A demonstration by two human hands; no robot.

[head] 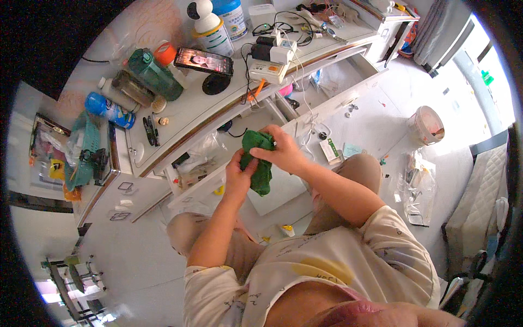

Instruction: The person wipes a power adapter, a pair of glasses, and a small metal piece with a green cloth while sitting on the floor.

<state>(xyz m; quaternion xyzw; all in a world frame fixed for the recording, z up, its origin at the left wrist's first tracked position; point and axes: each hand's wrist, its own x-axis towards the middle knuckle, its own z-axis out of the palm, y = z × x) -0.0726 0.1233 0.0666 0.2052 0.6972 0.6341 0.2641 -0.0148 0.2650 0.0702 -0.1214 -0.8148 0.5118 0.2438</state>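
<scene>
A crumpled green cloth [261,180] is held between both hands, above the open drawers and the floor. My left hand [239,173] grips its left edge, with the thumb on the cloth. From the right, my right hand [282,149] pinches its upper part, thumb across the front. Part of the cloth hangs down below the fingers. Beneath the hands is an open drawer [208,180] with plastic bags and small items inside. A flat light-grey panel [280,196] lies on the floor under the cloth.
The white cabinet top [184,122] bears a propped smartphone [203,61], a green bottle [155,75], a blue spray can [109,110], chargers and eyeglasses. A second open drawer [341,92] juts out at the right. On the floor stand a white bucket [423,124], a small box [330,151] and a clear plastic bag [419,188].
</scene>
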